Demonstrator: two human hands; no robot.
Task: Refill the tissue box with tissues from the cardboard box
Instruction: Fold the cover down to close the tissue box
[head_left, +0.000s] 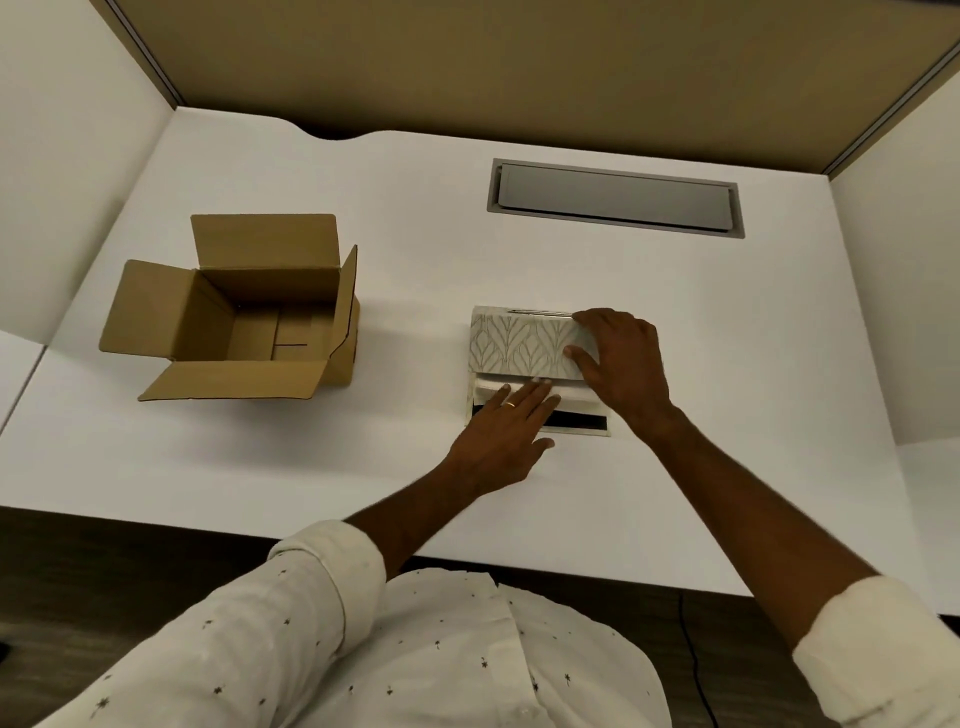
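Note:
The tissue box (514, 340), grey-white with a leaf pattern, lies on the white desk (727, 338) at centre right. Its near side is open, and a white stack of tissues (571, 396) sticks out of that opening. My left hand (506, 439) rests flat on the tissues, fingers spread and pointing into the opening. My right hand (621, 364) grips the box's right end, thumb on the patterned face. The brown cardboard box (244, 317) stands open to the left with all flaps out, and I see nothing inside it.
A grey cable hatch (615, 197) is set into the desk behind the tissue box. White and tan partition walls (519, 67) enclose the desk on three sides. A thin black cable (696, 660) hangs below the front edge.

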